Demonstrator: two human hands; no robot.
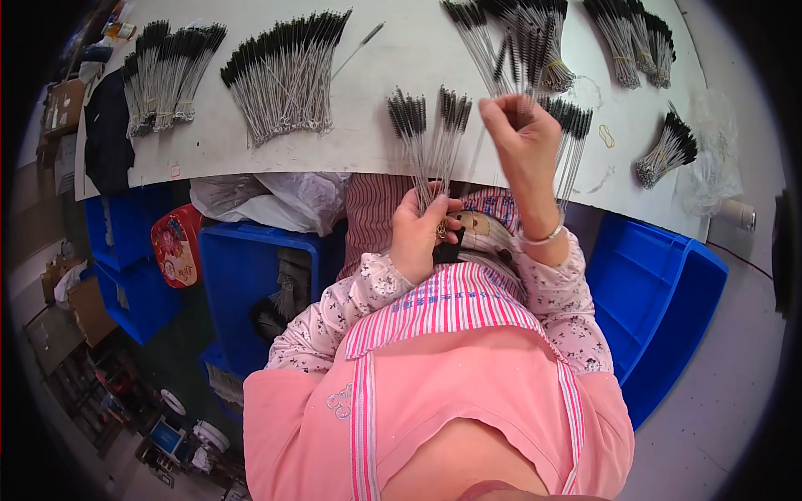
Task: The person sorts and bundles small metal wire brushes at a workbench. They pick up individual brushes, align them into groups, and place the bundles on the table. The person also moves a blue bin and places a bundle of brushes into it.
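— Holding anything in your near hand?

— Yes, my left hand is curled tight round the wire ends of a small bunch of brushes, just above my lap; their black tips fan out over the table edge.

— And the other?

— My right hand is raised higher, fingertips pinched together on one thin wire, I think; it's blurred.

— Beyond them?

— More brush bundles lie spread across the white table, blue bins at either side.
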